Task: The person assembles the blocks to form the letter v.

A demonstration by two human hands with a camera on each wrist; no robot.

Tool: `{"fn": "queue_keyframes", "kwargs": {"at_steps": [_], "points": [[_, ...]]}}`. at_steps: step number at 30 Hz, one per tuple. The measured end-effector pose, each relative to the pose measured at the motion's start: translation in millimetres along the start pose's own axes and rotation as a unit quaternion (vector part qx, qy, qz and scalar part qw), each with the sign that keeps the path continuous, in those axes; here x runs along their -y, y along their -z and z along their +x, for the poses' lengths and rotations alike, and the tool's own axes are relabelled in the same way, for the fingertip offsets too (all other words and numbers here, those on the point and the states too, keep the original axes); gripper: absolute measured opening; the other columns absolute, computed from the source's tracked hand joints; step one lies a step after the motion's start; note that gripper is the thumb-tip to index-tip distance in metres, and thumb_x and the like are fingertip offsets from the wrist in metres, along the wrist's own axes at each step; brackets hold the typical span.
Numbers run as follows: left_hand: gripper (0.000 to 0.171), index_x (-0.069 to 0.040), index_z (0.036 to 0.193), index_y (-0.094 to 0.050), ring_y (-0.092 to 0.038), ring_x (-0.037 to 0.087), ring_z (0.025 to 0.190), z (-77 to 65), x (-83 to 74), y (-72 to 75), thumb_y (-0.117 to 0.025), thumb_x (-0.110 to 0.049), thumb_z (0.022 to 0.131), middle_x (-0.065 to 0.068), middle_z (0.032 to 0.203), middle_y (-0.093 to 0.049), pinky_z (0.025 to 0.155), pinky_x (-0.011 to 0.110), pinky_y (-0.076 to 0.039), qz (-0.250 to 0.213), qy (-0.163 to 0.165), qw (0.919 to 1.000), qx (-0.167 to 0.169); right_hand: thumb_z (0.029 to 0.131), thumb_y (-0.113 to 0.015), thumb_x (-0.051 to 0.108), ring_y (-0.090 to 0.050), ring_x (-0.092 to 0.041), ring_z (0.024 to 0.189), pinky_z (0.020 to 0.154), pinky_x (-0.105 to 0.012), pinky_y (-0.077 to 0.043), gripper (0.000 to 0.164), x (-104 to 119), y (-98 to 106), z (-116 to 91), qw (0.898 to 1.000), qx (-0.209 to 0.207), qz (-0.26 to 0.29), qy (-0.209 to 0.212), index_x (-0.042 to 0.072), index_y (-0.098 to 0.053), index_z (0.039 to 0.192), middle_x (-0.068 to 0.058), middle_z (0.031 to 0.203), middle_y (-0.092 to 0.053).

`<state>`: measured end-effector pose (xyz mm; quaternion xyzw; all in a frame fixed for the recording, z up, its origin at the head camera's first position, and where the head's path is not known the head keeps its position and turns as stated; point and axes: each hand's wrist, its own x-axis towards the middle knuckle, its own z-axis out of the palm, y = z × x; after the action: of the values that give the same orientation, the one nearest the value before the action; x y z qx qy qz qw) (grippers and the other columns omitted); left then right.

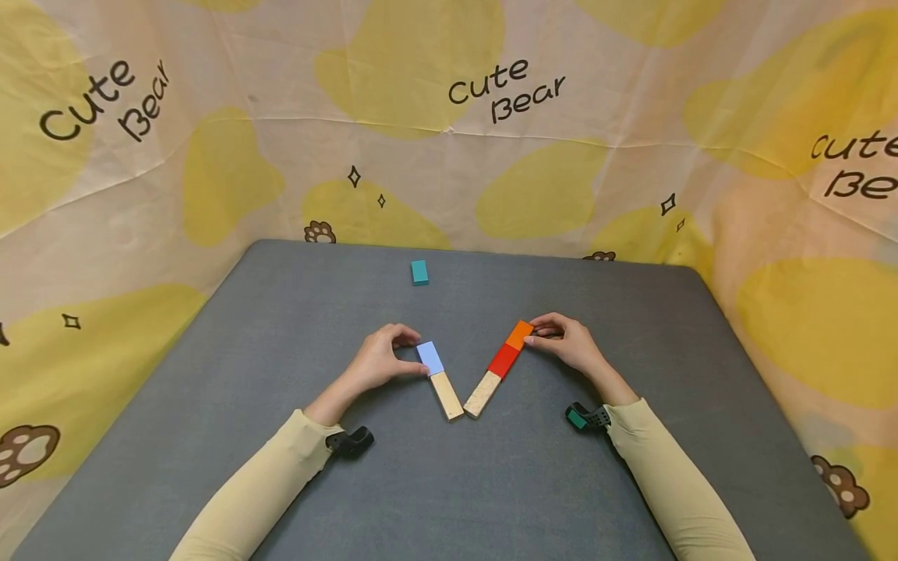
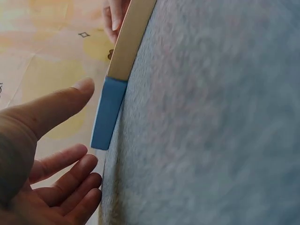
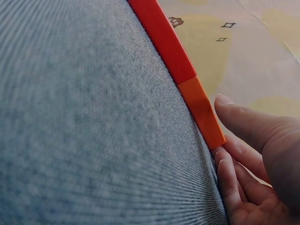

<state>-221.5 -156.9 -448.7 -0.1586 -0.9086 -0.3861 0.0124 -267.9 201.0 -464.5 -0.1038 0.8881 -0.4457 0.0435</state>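
Observation:
On the grey table, a light-blue block [image 1: 430, 358] lies end to end with a plain wooden block [image 1: 447, 396]. My left hand [image 1: 382, 358] is at the blue block's outer side, thumb and fingers spread apart; in the left wrist view the thumb [image 2: 83, 87] stands off the block. An orange block [image 1: 519, 334], a red block [image 1: 503, 361] and another wooden block [image 1: 482, 394] form a second slanting row. Beside the orange block is my right hand [image 1: 570, 343], fingers loosely bent at its outer end. The right wrist view shows the thumb [image 3: 225, 101] close to its side.
A teal block [image 1: 419, 273] lies alone near the table's back edge. The two rows nearly meet at their near ends, like a V. A patterned yellow and cream cloth [image 1: 393, 93] hangs behind and around the table [image 1: 449, 499]. Each wrist wears a dark strap [image 1: 351, 442].

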Motion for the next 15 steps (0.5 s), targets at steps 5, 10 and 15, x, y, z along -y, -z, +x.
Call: {"fn": "queue_keyframes", "kwargs": {"at_steps": [5, 10, 15], "points": [[0.054, -0.008, 0.107, -0.066, -0.061, 0.022, 0.096, 8.1, 4.3, 2.5, -0.088, -0.033, 0.065, 0.006, 0.103, -0.067, 0.087, 0.039, -0.048, -0.007, -0.001, 0.9999, -0.009, 0.08, -0.075, 0.039, -0.06, -0.023, 0.102, 0.086, -0.039, -0.048, 0.045, 1, 0, 1, 1.0, -0.002, -0.001, -0.006, 0.014, -0.064, 0.115, -0.009, 0.112, -0.065], [0.056, -0.005, 0.109, -0.065, -0.062, 0.025, 0.096, 16.8, 7.9, 5.8, -0.088, -0.032, 0.065, 0.01, 0.103, -0.067, 0.086, 0.041, -0.049, -0.026, 0.003, 0.9995, -0.018, 0.08, -0.075, 0.038, -0.06, -0.024, 0.102, 0.087, -0.039, -0.048, 0.044, 2, 0, 0, 1.0, -0.003, -0.002, -0.006, 0.013, -0.065, 0.115, -0.01, 0.112, -0.066], [0.057, -0.003, 0.107, -0.065, -0.062, 0.027, 0.092, 26.9, 12.3, 10.1, -0.086, -0.035, 0.066, 0.012, 0.101, -0.067, 0.082, 0.039, -0.048, -0.024, -0.009, 0.999, -0.037, 0.08, -0.076, 0.036, -0.061, -0.024, 0.102, 0.087, -0.041, -0.048, 0.042, 2, -1, -1, 1.0, -0.005, -0.001, -0.006, 0.013, -0.065, 0.114, -0.01, 0.111, -0.066]]}}
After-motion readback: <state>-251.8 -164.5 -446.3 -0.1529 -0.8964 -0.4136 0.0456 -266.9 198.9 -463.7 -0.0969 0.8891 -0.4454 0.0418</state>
